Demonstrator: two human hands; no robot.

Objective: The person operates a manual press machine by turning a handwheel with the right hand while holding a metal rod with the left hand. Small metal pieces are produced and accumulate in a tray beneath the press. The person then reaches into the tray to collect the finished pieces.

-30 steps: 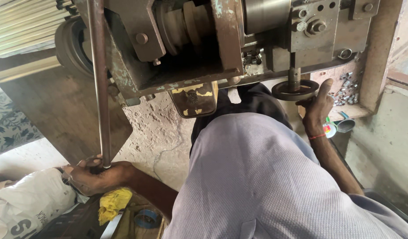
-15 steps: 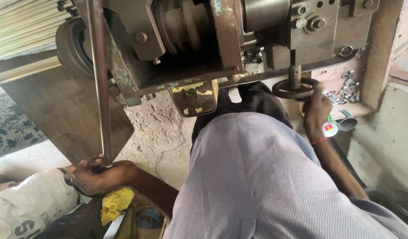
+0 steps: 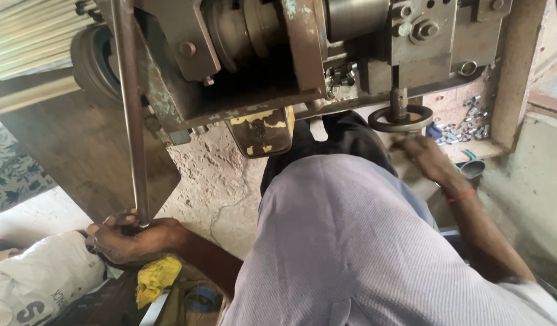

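View from above a worn metalworking machine (image 3: 290, 54). The lower end of a long steel rod (image 3: 128, 108) is gripped by the left hand (image 3: 130, 238), the fingers being closed around it close to the floor; the rod rises steeply past the machine's housing and is cut off by the top edge of the view. The right hand (image 3: 426, 157) is seen just below a small dark handwheel (image 3: 400, 119) on a vertical spindle; it is blurred, appears loosely open and apart from the rim, and nothing is held in it. A yellow-marked plate (image 3: 261, 131) hangs under the frame. A yellow cloth (image 3: 154, 278) and a white sack (image 3: 37, 284) lie beside the left hand, and small metal pieces (image 3: 466, 121) are heaped on a ledge at the right. Hazards, as judged: with the rod steadied by one hand only, its end could slip and swing against the housing; the loose shirt (image 3: 363, 253) and a wrist band (image 3: 461, 196) lie near exposed pulleys and could be caught.
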